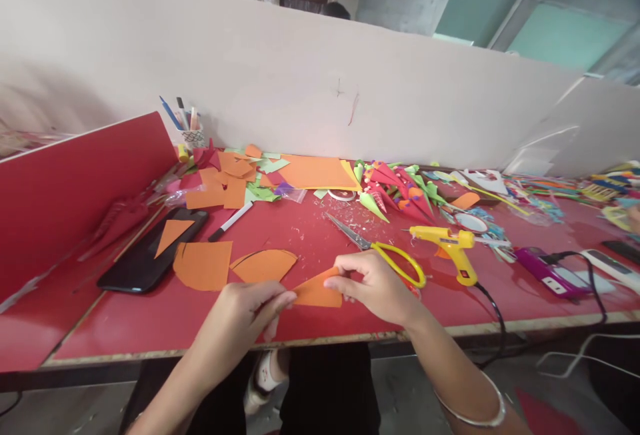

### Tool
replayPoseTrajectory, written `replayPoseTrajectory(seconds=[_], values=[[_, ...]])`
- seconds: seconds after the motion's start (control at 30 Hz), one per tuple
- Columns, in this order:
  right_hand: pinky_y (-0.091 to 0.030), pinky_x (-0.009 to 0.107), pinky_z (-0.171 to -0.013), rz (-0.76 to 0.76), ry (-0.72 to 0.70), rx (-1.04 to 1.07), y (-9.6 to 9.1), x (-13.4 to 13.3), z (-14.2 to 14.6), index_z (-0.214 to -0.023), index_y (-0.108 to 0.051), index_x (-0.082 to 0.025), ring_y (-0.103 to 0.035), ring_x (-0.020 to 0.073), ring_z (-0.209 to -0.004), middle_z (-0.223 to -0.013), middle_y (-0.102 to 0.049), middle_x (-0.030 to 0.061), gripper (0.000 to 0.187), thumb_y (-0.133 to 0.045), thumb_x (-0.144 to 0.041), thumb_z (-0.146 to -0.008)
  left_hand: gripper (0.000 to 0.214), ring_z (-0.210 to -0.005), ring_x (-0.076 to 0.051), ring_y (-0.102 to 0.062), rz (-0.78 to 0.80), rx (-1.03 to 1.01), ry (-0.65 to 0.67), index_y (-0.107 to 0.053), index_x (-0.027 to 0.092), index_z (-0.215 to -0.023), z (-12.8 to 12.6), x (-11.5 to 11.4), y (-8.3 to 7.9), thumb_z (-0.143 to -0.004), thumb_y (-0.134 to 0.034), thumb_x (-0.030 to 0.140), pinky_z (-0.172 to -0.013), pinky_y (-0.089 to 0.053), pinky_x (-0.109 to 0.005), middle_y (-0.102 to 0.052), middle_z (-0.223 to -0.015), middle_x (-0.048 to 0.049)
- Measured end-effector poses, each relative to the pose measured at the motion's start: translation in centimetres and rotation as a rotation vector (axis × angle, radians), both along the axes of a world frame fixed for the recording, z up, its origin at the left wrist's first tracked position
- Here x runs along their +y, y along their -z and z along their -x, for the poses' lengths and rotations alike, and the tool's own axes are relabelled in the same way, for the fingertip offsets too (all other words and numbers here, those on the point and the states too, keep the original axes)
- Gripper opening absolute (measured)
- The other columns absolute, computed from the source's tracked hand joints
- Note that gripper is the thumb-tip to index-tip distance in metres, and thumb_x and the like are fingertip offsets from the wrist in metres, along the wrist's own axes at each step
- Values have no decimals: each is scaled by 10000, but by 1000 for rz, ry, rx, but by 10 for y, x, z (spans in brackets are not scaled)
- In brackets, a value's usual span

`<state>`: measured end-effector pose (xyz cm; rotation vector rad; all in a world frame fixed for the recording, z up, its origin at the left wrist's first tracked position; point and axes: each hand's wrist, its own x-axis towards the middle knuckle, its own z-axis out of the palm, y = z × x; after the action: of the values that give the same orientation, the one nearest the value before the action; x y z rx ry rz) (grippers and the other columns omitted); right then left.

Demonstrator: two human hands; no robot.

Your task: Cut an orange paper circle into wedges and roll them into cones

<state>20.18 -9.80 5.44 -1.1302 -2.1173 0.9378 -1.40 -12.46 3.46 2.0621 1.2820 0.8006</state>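
Between my two hands is a piece of orange paper [320,294], held just above the red table near its front edge. My left hand [255,308] pinches its left corner between thumb and fingers. With thumb and forefinger, my right hand [367,282] grips the upper right part of the same piece. A cut orange fan-shaped piece [265,266] lies just beyond my left hand, with a larger orange piece [204,265] to its left. Scissors with yellow handles [400,263] rest beyond my right hand, blades pointing away to the left.
A yellow glue gun [450,248] lies at right, its cord running over the edge near a purple power strip [553,274]. On the left is a black phone [150,255] bearing an orange scrap. Paper scraps, a marker [231,222] and red and green cones [395,188] lie farther back.
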Motion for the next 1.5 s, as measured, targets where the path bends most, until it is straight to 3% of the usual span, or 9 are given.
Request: replayPoseTrajectory(seconds=[0.13,0.3,0.43,0.6,0.83,0.97,1.07,1.27,1.5], values=[[-234,200,-473,-84,-39,-31,3,4,2,-527,-352,-172,-286,65,-499,-521,-301,-64,408,-499,-408,-826,387,-341,-59,-440,71,26,64,-445,185,-497,7,-2,1,-863,-405,307,-419,-334,-153,-472,-347,66],[-234,204,-494,-175,-171,-160,-6,0,7,-539,-343,-171,-300,64,-499,-523,-307,-65,392,-487,-368,-845,376,-421,-72,-479,74,180,216,-472,171,-538,10,-3,-3,-861,-403,350,-426,-315,-160,-534,-463,31],[-245,214,-523,-283,-184,-224,-10,-9,16,-563,-381,-170,-326,71,-522,-538,-342,-58,357,-489,-357,-847,390,-398,-65,-379,-26,194,147,-449,165,-540,3,-1,-2,-863,-382,373,-392,-250,-173,-438,-444,45],[-259,227,-517,-277,-193,-211,-3,-10,23,-586,-470,-165,-363,78,-517,-535,-422,-41,338,-444,-339,-875,384,-383,-54,-333,26,98,152,-422,167,-526,5,-1,2,-859,-403,358,-385,-231,-174,-380,-415,67],[-224,218,-467,-68,-196,-107,2,-3,23,-507,-411,-157,-317,57,-464,-481,-330,-57,422,-427,-365,-874,419,-339,-63,-385,228,95,153,-447,173,-526,12,-6,1,-871,-353,391,-396,-290,-163,-409,-348,63],[-281,186,-455,213,-209,151,3,3,19,-574,-400,-164,-365,50,-458,-512,-403,-51,414,-352,-425,-891,412,-368,-67,-388,200,60,124,-410,178,-539,13,-2,5,-882,-315,385,-414,-296,-166,-423,-386,57],[-335,178,-479,330,-223,299,6,6,17,-666,-444,-160,-423,54,-486,-576,-455,-39,362,-363,-438,-885,383,-411,-72,-406,185,2,140,-408,179,-581,13,3,9,-891,-292,371,-436,-310,-173,-447,-455,48],[-373,190,-531,325,-202,376,10,7,21,-805,-501,-164,-478,57,-514,-615,-459,-55,216,-484,-376,-844,332,-447,-77,-401,102,44,87,-374,184,-597,10,8,11,-868,-344,374,-447,-305,-184,-423,-516,53],[-411,201,-573,356,-242,412,10,6,26,-809,-523,-161,-518,55,-521,-663,-508,-43,183,-489,-337,-844,183,-497,-85,-389,83,48,69,-449,184,-804,3,10,20,-845,-406,357,-475,-308,-181,-398,-570,69]])
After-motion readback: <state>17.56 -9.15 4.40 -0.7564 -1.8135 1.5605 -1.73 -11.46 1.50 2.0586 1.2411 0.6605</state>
